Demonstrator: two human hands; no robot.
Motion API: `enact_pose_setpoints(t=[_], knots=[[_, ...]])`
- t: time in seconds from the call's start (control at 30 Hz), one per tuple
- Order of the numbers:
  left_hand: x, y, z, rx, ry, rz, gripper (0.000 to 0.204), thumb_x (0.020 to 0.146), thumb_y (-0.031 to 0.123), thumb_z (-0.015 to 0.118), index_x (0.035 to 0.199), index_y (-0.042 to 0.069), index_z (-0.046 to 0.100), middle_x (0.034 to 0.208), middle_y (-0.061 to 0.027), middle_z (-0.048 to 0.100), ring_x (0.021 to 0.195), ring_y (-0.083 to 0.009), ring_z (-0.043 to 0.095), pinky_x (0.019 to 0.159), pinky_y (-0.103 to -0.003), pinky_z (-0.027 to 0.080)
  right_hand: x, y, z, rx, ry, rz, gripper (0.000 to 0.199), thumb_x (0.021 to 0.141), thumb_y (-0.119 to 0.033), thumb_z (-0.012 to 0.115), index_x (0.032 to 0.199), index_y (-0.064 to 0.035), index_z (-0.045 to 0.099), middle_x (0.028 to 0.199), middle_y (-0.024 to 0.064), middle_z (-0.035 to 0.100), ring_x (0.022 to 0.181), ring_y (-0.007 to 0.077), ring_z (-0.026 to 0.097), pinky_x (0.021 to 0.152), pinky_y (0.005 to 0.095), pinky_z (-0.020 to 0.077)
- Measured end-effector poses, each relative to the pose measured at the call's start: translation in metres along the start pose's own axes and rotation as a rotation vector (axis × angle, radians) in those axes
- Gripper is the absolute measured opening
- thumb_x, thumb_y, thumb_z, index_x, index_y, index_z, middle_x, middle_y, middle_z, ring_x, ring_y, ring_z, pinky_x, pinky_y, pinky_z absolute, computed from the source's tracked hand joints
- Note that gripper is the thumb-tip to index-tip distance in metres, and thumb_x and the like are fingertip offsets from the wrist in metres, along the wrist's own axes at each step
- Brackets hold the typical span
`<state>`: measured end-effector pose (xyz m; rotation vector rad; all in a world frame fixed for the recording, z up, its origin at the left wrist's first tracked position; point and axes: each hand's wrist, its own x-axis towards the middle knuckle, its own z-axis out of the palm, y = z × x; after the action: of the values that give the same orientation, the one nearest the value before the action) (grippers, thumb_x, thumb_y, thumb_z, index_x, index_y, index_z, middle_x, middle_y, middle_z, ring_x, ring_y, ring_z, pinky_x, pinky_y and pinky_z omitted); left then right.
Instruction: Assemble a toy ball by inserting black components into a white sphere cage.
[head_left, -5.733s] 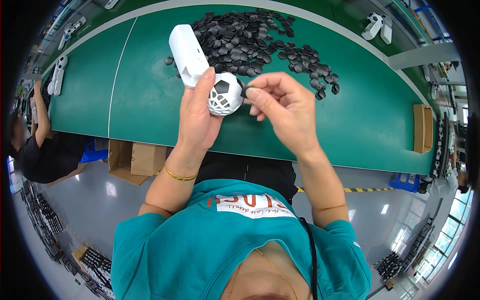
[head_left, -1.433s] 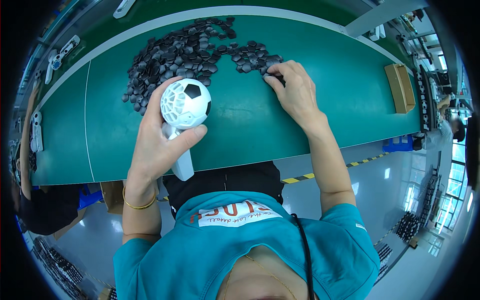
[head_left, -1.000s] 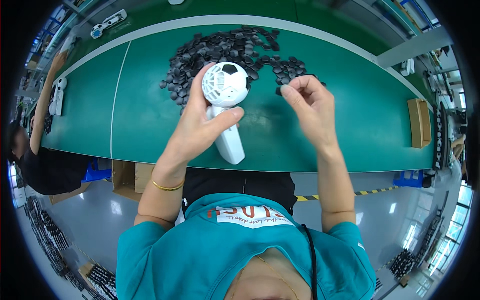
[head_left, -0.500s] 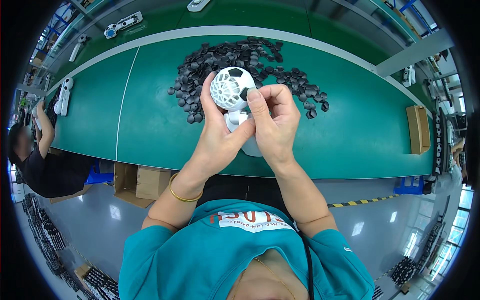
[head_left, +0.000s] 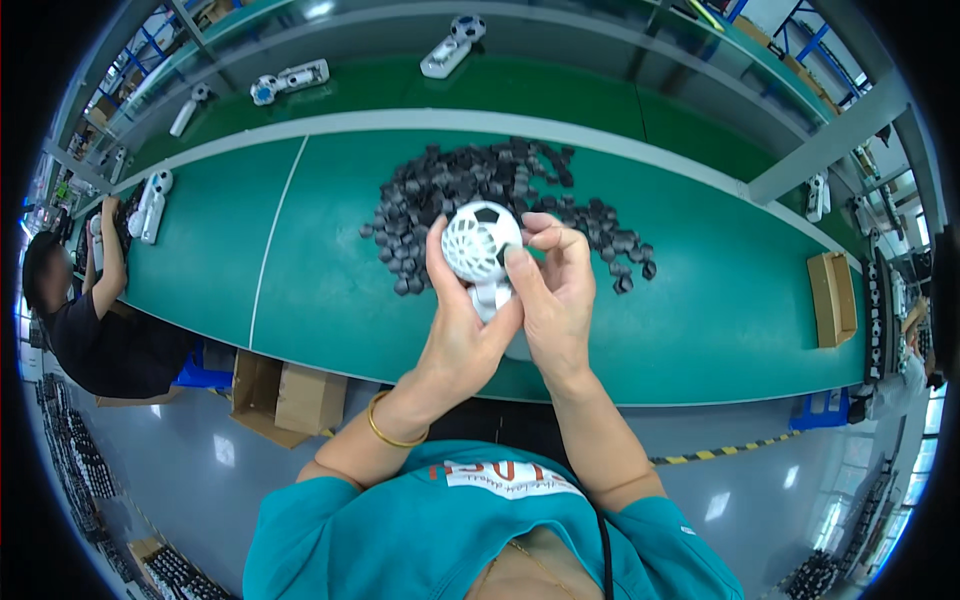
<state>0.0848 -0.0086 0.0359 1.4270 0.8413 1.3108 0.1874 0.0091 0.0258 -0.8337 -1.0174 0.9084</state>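
A white fan with a football-shaped head (head_left: 470, 252) is held upright over the green table. Its head has an open grille on one side and black pentagon patches on the other. My left hand (head_left: 462, 335) wraps round the head's left side and the stem below it. Against a black patch on the right side of the head presses the thumb of my right hand (head_left: 560, 300), with its other fingers curled behind. Part of the fan's pale lower body shows below my hands. Just beyond lies a heap of loose black pentagon pieces (head_left: 420, 200).
An open cardboard box (head_left: 832, 300) stands at the table's right end. Several similar white fans (head_left: 453, 47) lie on the green surface behind the pale rail. A co-worker (head_left: 100, 320) sits at the left, and brown cartons (head_left: 310, 398) stand on the floor below the table.
The whole view has shifted, so the table and heap sit lower in the picture. My hands keep hold of the fan, with the right thumb still at the black patch.
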Motion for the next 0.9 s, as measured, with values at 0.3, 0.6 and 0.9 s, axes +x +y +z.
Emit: enact_pose_setpoints(t=[0.3, 0.6, 0.9], knots=[[0.018, 0.024, 0.000, 0.118, -0.136, 0.036, 0.085, 0.087, 0.003, 0.057, 0.142, -0.001, -0.008, 0.131, -0.0216, 0.039, 0.119, -0.0268, 0.047, 0.099, -0.038, 0.039, 0.025, -0.040, -0.012, 0.192, -0.284, 0.212, 0.051, 0.091, -0.007, 0.058, 0.135, 0.0036, 0.035, 0.121, 0.0204, 0.056, 0.110, 0.0214, 0.056, 0.093, 0.0337, 0.0465], [0.110, 0.021, -0.001, 0.066, -0.293, 0.002, 0.089, 0.082, 0.011, 0.064, 0.143, -0.003, 0.000, 0.128, -0.0196, 0.043, 0.118, -0.0257, 0.048, 0.096, -0.037, 0.042, 0.059, -0.034, -0.036, 0.057, -0.091, 0.128, 0.055, 0.094, -0.015, 0.056, 0.138, 0.0038, 0.030, 0.126, 0.0193, 0.052, 0.114, 0.0218, 0.053, 0.094, 0.0327, 0.0445], [0.222, -0.023, 0.048, -0.308, -0.162, -0.246, 0.084, 0.084, 0.017, 0.065, 0.143, -0.003, 0.010, 0.120, -0.0170, 0.050, 0.103, -0.0219, 0.055, 0.085, -0.038, 0.049, 0.087, -0.009, -0.055, -0.450, -0.102, 0.088, 0.057, 0.093, -0.022, 0.056, 0.139, 0.0021, 0.032, 0.112, 0.0126, 0.056, 0.095, 0.0152, 0.059, 0.072, 0.0261, 0.0504]])
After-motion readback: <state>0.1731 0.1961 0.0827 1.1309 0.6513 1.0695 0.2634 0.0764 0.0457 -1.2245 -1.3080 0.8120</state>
